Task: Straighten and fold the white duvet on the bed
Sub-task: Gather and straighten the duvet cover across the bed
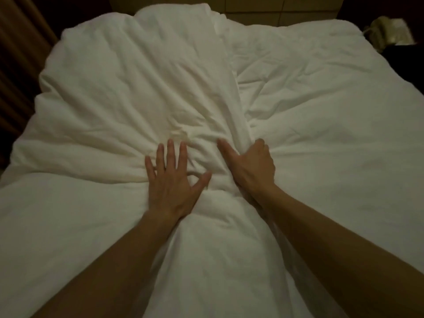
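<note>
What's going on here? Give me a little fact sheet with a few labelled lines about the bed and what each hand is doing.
setting: dim room, seen from above the person's arms
bed cover: white duvet, rumpled, a thick folded ridge running down the middle
left hand: flat on the duvet, fingers spread, pressing down
right hand: grips a bunched fold of the duvet, thumb stretched out along the cloth
creases: fan outward from between the two hands
beside the bed: a pale object at far right, too dark to identify
fold state: not neatly folded yet
</note>
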The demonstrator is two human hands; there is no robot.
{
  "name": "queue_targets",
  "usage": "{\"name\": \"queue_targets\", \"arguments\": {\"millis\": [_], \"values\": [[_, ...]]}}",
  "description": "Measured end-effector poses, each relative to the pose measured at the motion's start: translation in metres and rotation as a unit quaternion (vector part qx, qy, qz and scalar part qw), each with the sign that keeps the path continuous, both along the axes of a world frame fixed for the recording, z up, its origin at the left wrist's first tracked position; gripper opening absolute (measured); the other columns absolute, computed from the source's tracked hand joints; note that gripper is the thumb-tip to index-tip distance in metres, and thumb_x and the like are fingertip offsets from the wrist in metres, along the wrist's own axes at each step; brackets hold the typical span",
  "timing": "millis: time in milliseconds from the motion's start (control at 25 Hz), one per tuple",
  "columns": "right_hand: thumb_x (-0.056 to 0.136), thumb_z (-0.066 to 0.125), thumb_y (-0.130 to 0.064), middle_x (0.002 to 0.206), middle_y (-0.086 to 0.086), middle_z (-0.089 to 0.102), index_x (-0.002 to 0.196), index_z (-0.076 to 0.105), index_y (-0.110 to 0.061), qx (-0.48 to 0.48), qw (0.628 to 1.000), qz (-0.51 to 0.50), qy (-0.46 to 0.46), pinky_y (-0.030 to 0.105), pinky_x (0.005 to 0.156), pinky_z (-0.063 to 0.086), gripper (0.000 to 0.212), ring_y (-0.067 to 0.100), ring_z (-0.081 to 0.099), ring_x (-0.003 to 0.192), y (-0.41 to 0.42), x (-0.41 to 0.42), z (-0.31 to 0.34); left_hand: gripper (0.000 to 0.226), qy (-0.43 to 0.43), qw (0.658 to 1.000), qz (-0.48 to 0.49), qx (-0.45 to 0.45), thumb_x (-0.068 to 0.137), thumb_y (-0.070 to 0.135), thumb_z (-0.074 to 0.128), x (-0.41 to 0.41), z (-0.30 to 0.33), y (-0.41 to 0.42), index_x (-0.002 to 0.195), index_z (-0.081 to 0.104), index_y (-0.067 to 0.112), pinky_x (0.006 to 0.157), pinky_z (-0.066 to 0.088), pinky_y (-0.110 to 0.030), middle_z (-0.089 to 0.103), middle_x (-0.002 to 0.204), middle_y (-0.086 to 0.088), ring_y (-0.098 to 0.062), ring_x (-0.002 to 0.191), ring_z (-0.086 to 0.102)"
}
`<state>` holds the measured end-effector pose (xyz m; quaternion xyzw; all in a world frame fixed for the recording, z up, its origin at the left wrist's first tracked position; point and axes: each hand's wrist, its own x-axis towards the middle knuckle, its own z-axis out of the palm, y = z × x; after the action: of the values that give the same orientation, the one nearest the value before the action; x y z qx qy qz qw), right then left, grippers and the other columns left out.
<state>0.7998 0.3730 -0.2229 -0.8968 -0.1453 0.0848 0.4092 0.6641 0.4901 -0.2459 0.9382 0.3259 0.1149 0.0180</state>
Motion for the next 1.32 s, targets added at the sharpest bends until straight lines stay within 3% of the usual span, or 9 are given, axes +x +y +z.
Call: {"name": "queue_targets", "arguments": {"millis": [160, 320, 440, 600, 760, 840, 960, 1160, 1320], "values": [[0.068, 0.048, -0.095, 0.128, 0.009, 0.055, 0.135, 0.042, -0.008, -0.011, 0.999, 0.007, -0.049, 0.043, 0.099, 0.045, 0.11, 0.029, 0.056, 0.117, 0.029, 0.029, -0.021, 0.094, 0.017, 0.999, 0.0, 0.039, 0.09, 0.077, 0.011, 0.004, -0.027, 0.0, 0.156, 0.022, 0.011, 0.118, 0.011, -0.061, 0.018, 0.162, -0.016, -0.036, 0.149, 0.017], [0.065, 0.048, -0.096, 0.123, 0.005, 0.061, 0.131, 0.047, -0.011, 0.017, 0.997, -0.018, -0.071, 0.043, 0.097, 0.047, 0.108, 0.028, 0.059, 0.113, 0.047, 0.033, -0.039, 0.091, 0.012, 0.999, -0.011, 0.037, 0.092, 0.073, 0.019, 0.002, -0.04, 0.01, 0.154, 0.027, 0.008, 0.117, 0.014, -0.062, 0.019, 0.162, -0.017, -0.037, 0.149, 0.018], [0.068, 0.052, -0.091, 0.1, 0.005, 0.063, 0.112, 0.05, -0.011, 0.016, 0.997, -0.004, -0.077, 0.035, 0.079, 0.041, 0.091, 0.031, 0.063, 0.1, 0.053, 0.031, -0.049, 0.09, -0.005, 0.999, -0.013, 0.034, 0.089, 0.072, 0.03, 0.002, -0.049, 0.017, 0.152, 0.03, 0.008, 0.117, 0.015, -0.062, 0.022, 0.161, -0.017, -0.036, 0.149, 0.019], [0.064, 0.043, -0.096, 0.082, -0.003, 0.054, 0.096, 0.05, -0.016, 0.044, 0.995, 0.013, -0.084, 0.034, 0.074, 0.038, 0.087, 0.023, 0.055, 0.081, 0.05, 0.033, -0.053, 0.091, -0.027, 0.999, -0.01, 0.014, 0.087, 0.069, 0.036, 0.003, -0.052, 0.023, 0.154, 0.028, 0.008, 0.118, 0.014, -0.06, 0.022, 0.162, -0.014, -0.032, 0.15, 0.017], [0.066, 0.038, -0.086, 0.081, 0.001, 0.056, 0.099, 0.056, -0.01, 0.072, 0.994, 0.006, -0.084, 0.034, 0.071, 0.034, 0.085, 0.022, 0.051, 0.078, 0.045, 0.035, -0.057, 0.087, -0.034, 0.999, -0.005, 0.005, 0.089, 0.065, 0.037, 0.003, -0.049, 0.022, 0.154, 0.028, 0.008, 0.117, 0.017, -0.061, 0.023, 0.162, -0.013, -0.03, 0.15, 0.018], [0.067, 0.038, -0.085, 0.081, 0.009, 0.061, 0.1, 0.057, -0.008, 0.06, 0.995, 0.003, -0.082, 0.035, 0.068, 0.032, 0.086, 0.031, 0.057, 0.079, 0.045, 0.04, -0.061, 0.087, -0.024, 1.0, -0.007, 0.0, 0.088, 0.063, 0.039, 0.008, -0.047, 0.021, 0.153, 0.029, 0.007, 0.116, 0.018, -0.062, 0.023, 0.161, -0.014, -0.032, 0.149, 0.02], [0.067, 0.042, -0.082, 0.081, 0.016, 0.065, 0.101, 0.059, -0.005, 0.042, 0.996, 0.002, -0.084, 0.039, 0.066, 0.04, 0.086, 0.039, 0.063, 0.079, 0.051, 0.043, -0.068, 0.087, -0.006, 1.0, -0.013, -0.008, 0.086, 0.063, 0.042, 0.011, -0.049, 0.024, 0.15, 0.035, 0.004, 0.115, 0.019, -0.063, 0.025, 0.16, -0.017, -0.035, 0.148, 0.023], [0.072, 0.048, -0.084, 0.076, 0.012, 0.064, 0.103, 0.059, -0.001, 0.04, 0.994, -0.012, -0.105, 0.045, 0.06, 0.05, 0.089, 0.037, 0.063, 0.067, 0.054, 0.041, -0.08, 0.086, -0.022, 0.999, -0.045, -0.017, 0.09, 0.065, 0.035, 0.009, -0.054, 0.026, 0.146, 0.041, 0.001, 0.112, 0.02, -0.068, 0.03, 0.156, -0.023, -0.042, 0.144, 0.029], [0.072, 0.038, -0.095, 0.075, 0.004, 0.063, 0.105, 0.059, -0.004, 0.037, 0.993, -0.011, -0.113, 0.041, 0.057, 0.05, 0.099, 0.033, 0.064, 0.064, 0.056, 0.038, -0.075, 0.087, -0.035, 0.998, -0.053, -0.025, 0.09, 0.069, 0.027, 0.007, -0.065, 0.031, 0.145, 0.036, 0.002, 0.111, 0.02, -0.07, 0.033, 0.154, -0.025, -0.043, 0.141, 0.032]]}}
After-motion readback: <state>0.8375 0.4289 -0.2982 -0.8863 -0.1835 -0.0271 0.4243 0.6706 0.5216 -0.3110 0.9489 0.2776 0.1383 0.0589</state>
